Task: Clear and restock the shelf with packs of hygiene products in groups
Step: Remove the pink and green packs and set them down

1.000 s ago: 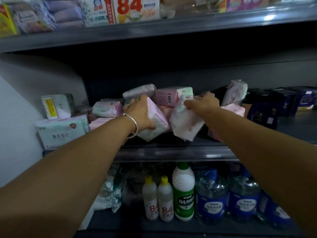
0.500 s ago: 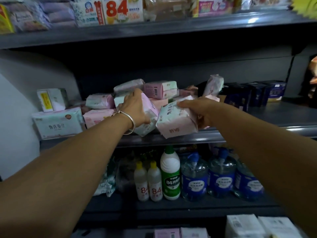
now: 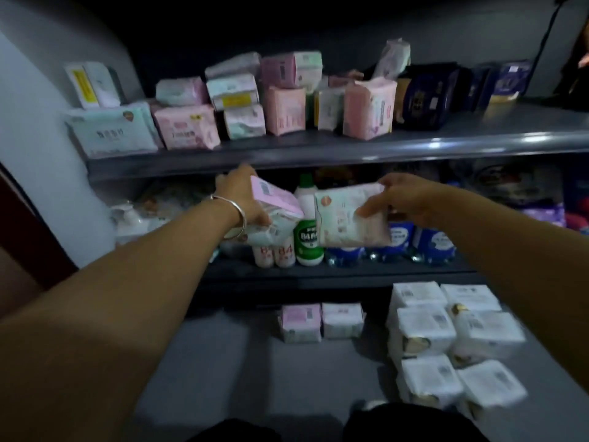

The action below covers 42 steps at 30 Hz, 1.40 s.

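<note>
Item: shelf clearance, pads section

Left hand (image 3: 243, 199): fingers curled round a pink-topped pack (image 3: 274, 208), held below the shelf (image 3: 318, 148) edge, in front of the bleach bottle (image 3: 308, 229)

Right hand (image 3: 402, 199): thumb and fingers pinch a pale pink-and-white pack (image 3: 349, 218) by its upper right corner, beside the left pack, not touching it

Still on shelf: mixed pink and mint packs (image 3: 283, 111), some upright, some piled (leaning unevenly); dark blue packs (image 3: 427, 98) to the right

On floor (image 3: 239, 362): two small packs (image 3: 322, 322) side by side; white packs (image 3: 446, 339) grouped further right

Risk, judged: the right pack hangs from a corner pinch and could slip if swung; the loosened pile above could topple off the shelf; setting either pack among the wrong floor group would spoil the sorting
</note>
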Motion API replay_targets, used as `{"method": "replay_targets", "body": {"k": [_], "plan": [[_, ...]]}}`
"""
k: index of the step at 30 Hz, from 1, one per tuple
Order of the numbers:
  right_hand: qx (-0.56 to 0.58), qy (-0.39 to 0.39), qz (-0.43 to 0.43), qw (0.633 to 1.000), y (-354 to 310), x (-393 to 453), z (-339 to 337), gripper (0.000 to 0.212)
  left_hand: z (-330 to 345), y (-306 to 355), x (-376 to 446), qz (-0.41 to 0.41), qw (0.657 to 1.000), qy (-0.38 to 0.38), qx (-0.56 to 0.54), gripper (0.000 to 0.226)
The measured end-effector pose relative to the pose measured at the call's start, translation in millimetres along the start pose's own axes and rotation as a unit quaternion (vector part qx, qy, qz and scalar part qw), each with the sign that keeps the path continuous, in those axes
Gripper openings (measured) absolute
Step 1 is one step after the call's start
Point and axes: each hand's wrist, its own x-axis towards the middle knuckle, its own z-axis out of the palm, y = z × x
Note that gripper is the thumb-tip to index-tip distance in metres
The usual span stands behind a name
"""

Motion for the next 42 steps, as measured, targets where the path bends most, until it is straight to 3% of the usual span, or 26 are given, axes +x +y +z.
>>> {"method": "replay_targets", "body": {"k": [3,6,8,11,14,23,27,31,35,42], "plan": [[-0.125,-0.035,0.052,0.990,53,8,16,0.072,56,-23,-17,-0.019,0.997,-0.071,0.011,0.081],[-0.240,-0.064,0.096,0.964,100,18,36,0.059,115,-44,-24,-0.027,0.988,-0.149,0.040,0.082],[-0.267,-0.078,0.114,0.954,134,27,48,0.048,152,-56,-26,-0.021,0.978,-0.201,0.056,0.070],[-0.327,-0.075,0.103,0.936,180,43,63,0.057,202,-72,-28,-0.005,0.972,-0.231,0.046,0.055],[-0.385,-0.089,0.115,0.911,216,61,79,0.064,243,-88,-29,-0.015,0.969,-0.245,0.032,0.057],[-0.309,-0.024,0.110,0.944,301,100,123,0.063,322,-113,-35,-0.077,0.956,-0.280,-0.029,0.079],[-0.317,-0.028,0.116,0.941,329,105,140,0.067,344,-111,-45,-0.086,0.950,-0.299,-0.037,0.086],[-0.319,-0.024,0.123,0.939,332,108,145,0.064,346,-111,-42,-0.096,0.957,-0.266,-0.063,0.077],[-0.358,-0.022,0.105,0.927,320,111,138,0.058,337,-109,-38,-0.089,0.951,-0.291,-0.059,0.079],[-0.355,-0.010,-0.013,0.935,220,108,112,0.042,250,-92,10,-0.022,0.965,-0.253,-0.072,0.059]]}}
